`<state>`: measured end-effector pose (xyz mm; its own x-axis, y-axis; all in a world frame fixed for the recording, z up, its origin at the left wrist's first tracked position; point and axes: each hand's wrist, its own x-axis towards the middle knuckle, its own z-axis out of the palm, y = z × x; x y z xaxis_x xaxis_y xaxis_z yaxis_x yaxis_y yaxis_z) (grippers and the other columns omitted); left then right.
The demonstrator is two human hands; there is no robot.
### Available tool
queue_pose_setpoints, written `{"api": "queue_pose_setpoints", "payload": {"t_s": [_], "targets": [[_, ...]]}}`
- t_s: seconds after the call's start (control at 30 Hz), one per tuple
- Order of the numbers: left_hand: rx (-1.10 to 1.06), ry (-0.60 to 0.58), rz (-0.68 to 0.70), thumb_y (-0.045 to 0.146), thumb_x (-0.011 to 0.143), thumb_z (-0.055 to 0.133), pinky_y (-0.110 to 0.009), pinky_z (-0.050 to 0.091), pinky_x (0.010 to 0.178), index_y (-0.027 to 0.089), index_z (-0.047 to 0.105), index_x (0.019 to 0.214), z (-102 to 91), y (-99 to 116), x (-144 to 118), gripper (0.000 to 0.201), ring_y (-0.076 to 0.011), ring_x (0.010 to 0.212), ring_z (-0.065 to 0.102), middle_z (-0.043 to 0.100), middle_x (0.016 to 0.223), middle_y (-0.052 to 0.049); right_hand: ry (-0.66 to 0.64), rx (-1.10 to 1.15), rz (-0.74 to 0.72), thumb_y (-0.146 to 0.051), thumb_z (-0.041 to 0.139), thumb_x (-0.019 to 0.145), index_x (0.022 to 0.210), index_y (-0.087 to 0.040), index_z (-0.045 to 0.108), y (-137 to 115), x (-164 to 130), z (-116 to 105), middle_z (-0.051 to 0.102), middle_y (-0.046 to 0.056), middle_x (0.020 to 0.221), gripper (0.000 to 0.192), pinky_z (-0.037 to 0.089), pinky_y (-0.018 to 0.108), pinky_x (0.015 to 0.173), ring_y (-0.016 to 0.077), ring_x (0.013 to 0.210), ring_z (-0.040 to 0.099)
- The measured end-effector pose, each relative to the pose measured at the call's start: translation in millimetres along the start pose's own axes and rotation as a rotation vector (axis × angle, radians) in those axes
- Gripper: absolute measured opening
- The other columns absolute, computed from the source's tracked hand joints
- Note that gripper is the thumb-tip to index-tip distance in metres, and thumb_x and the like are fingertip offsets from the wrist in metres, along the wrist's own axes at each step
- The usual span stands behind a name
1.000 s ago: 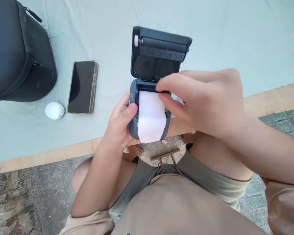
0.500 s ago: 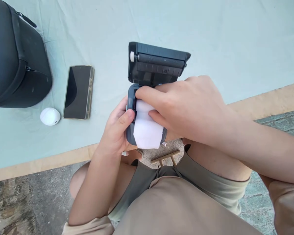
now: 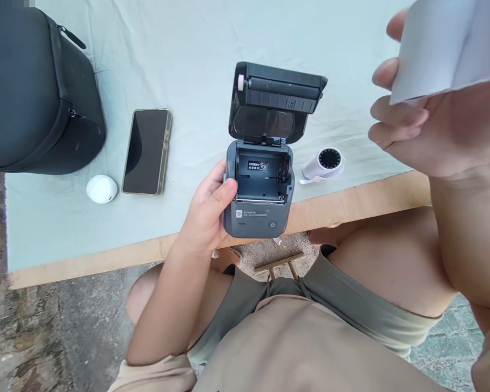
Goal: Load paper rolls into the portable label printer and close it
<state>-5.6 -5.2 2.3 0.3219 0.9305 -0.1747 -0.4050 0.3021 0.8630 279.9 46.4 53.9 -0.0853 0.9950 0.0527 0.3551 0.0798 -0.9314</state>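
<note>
A left hand [image 3: 206, 215] grips a small printer [image 3: 258, 195] at the table's [image 3: 351, 204] near edge, lid [image 3: 275, 100] flung open toward the far side, long axis running near to far. The right hand [image 3: 433, 125], raised at right, pinches white paper [image 3: 445, 49]. Open cloth lies beyond; a phone [image 3: 147, 151] sits left.

Paper [image 3: 441, 49] cut off at top edge — printer label [image 3: 258, 166] unreadable

Printer [image 3: 258, 198] labels show print too small to read
</note>
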Motion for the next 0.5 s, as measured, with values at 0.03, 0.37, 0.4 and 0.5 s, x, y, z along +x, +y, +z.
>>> {"api": "queue_pose_setpoints", "payload": {"t_s": [0.03, 0.37, 0.4, 0.5], "targets": [[0.001, -0.007, -0.002, 0.041, 0.092, 0.072, -0.025, 0.067, 0.078, 0.019, 0.071, 0.124, 0.0, 0, 0, 0.038, -0.0193, 0.094, 0.078, 0.079, 0.110, -0.006, -0.003, 0.056, 0.058, -0.066, 0.045, 0.081, 0.107, -0.023, 0.063, 9, 4, -4, 0.057, 0.000, 0.079, 0.053, 0.024, 0.024, 0.042, 0.0031, 0.048, 0.037], [0.113, -0.004, 0.035, 0.048, 0.094, 0.066, -0.027, 0.066, 0.081, 0.022, 0.071, 0.122, -1.6, -5, 2, 0.039, -0.0206, 0.097, 0.077, 0.077, 0.113, -0.005, 0.105, 0.006, 0.056, -0.043, 0.084, 0.070, 0.100, -0.022, 0.059, 29, -17, 9, 0.064, -0.001, 0.088, 0.045, 0.051, 0.030, 0.072, 0.0102, 0.079, 0.063], [0.120, -0.005, 0.045, 0.048, 0.094, 0.066, -0.028, 0.066, 0.082, 0.022, 0.071, 0.122, -1.9, -5, 2, 0.039, -0.0207, 0.098, 0.077, 0.077, 0.114, -0.005, 0.114, -0.112, 0.016, -0.038, 0.082, 0.073, 0.103, -0.021, 0.061, 28, -19, 10, 0.065, -0.001, 0.097, 0.040, 0.050, 0.029, 0.078, 0.0090, 0.087, 0.062], [0.098, -0.023, 0.063, 0.046, 0.095, 0.066, -0.028, 0.066, 0.084, 0.022, 0.072, 0.120, -1.3, -5, 3, 0.035, -0.0202, 0.099, 0.078, 0.078, 0.113, -0.005, 0.167, -0.387, -0.018, -0.023, 0.078, 0.076, 0.113, -0.024, 0.060, 27, -19, 8, 0.063, -0.003, 0.111, 0.041, 0.044, 0.029, 0.093, 0.0079, 0.102, 0.059]]}}
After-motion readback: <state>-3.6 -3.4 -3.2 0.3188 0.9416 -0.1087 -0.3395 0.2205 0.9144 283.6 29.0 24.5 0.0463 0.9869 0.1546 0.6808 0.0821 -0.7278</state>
